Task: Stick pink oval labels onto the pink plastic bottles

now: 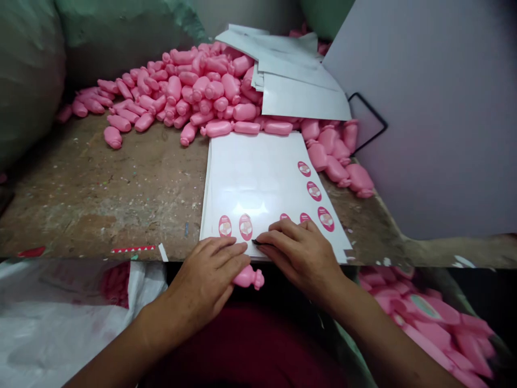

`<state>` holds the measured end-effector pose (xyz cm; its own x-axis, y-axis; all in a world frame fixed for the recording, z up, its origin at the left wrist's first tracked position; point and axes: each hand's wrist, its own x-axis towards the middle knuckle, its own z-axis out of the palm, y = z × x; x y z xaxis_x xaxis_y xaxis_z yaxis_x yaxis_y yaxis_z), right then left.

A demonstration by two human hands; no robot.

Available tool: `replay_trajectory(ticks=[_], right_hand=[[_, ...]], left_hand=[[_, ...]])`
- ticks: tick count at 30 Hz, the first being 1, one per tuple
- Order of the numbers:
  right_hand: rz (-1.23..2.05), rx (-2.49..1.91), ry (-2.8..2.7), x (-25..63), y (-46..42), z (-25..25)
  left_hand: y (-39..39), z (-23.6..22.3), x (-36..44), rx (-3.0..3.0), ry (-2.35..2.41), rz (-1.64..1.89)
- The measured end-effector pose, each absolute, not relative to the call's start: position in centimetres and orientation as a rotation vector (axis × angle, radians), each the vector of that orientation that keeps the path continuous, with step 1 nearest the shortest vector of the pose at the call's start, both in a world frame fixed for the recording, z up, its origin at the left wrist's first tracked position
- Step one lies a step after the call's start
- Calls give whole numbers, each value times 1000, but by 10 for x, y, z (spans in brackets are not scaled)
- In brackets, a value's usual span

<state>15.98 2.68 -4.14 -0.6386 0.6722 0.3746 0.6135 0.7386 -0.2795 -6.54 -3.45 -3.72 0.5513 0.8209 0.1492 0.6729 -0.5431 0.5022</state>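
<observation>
My left hand (pixel 212 272) is closed around a small pink plastic bottle (pixel 248 277), whose ridged neck sticks out toward the right at the table's front edge. My right hand (pixel 301 253) pinches a thin black blade-like tool (pixel 255 242); its tip touches or hovers just over the sticker sheet, I cannot tell which. Below both hands lies the white sticker sheet (pixel 254 172), on top of other sheets. Oval pink stickers stay along its lower and right edges, one sticker (pixel 245 227) right beside the tool's tip. My right fingers partly cover two others.
A heap of pink bottles (pixel 194 86) fills the back of the wooden table (pixel 100 199), with white sheets (pixel 302 94) on top. Large sacks (pixel 129 37) stand behind. A pale panel (pixel 436 118) rises at right. Below the edge are a white sack (pixel 60 323) and more pink bottles (pixel 432 323).
</observation>
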Motion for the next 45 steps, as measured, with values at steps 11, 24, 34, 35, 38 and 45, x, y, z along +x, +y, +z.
replay_trajectory(ticks=[11, 24, 34, 35, 38, 45], right_hand=[[197, -909, -2525, 159, 32, -38], [236, -941, -2506, 159, 29, -43], [207, -954, -2563, 157, 28, -43], [242, -967, -2560, 157, 29, -43], [540, -1056, -2403, 160, 38, -41], [662, -1095, -1901, 164, 41, -19]], left_hand=[[-38, -41, -62, 2410, 1239, 627], [-38, -36, -60, 2440, 1245, 550], [-39, -39, -60, 2421, 1262, 546], [-38, -39, -60, 2423, 1259, 546], [-36, -36, -61, 2404, 1238, 538], [-34, -8, -60, 1727, 1277, 773]])
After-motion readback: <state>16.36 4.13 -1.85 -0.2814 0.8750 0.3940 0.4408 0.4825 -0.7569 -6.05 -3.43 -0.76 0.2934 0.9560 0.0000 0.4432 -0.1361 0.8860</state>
